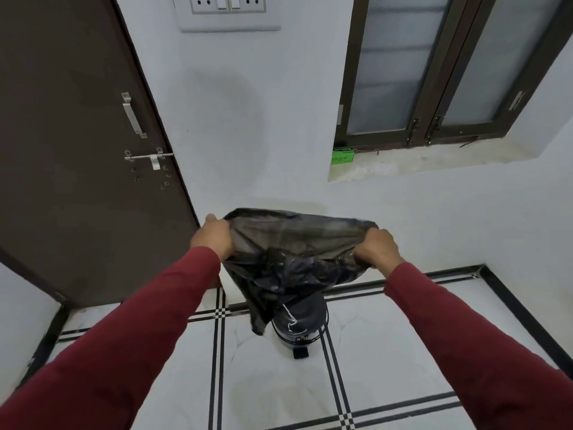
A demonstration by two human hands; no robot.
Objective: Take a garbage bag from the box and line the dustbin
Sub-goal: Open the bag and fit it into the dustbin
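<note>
Garbage bag (288,243) stretched open, left hand (214,238) and right hand (376,248) gripping its rim above the dustbin (305,327).

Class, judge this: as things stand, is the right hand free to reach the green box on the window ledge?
Probably not: the right hand grips the garbage bag, and the green box sits farther off.

White walls (279,103), dark brown door (62,135) left with steel handle (133,114) and bolt (148,157), frosted dark-framed window (434,63) right, switchboard (228,3) above, white black-lined floor tiles (273,383)
</note>
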